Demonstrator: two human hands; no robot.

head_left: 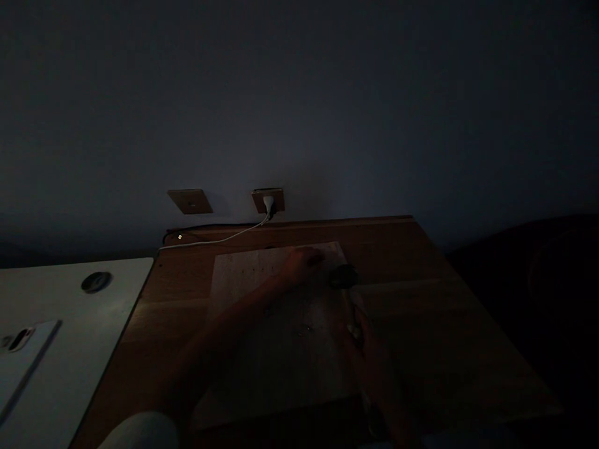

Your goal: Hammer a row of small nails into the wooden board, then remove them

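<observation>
In dim light, a pale flat board [276, 368] lies on a brown wooden table. My left hand [299, 265] rests near the board's far edge, its fingers closed together; whatever they hold, if anything, is too dark to make out. My right hand [367, 349] is wrapped round the handle of a hammer [347, 305]. The dark hammer head [343, 276] is over the board's right side, a little apart from my left hand. A row of small dark marks [253, 270] shows near the far left of the board. Several tiny shiny bits [304, 330] lie at its middle.
A wooden table [449, 337] stands against the wall. Behind the board, a white cable [224, 239] runs to a plug in a wall socket [276, 199]. At left, a white surface [107, 312] bears a round dark object [96, 282] and a phone [23, 338].
</observation>
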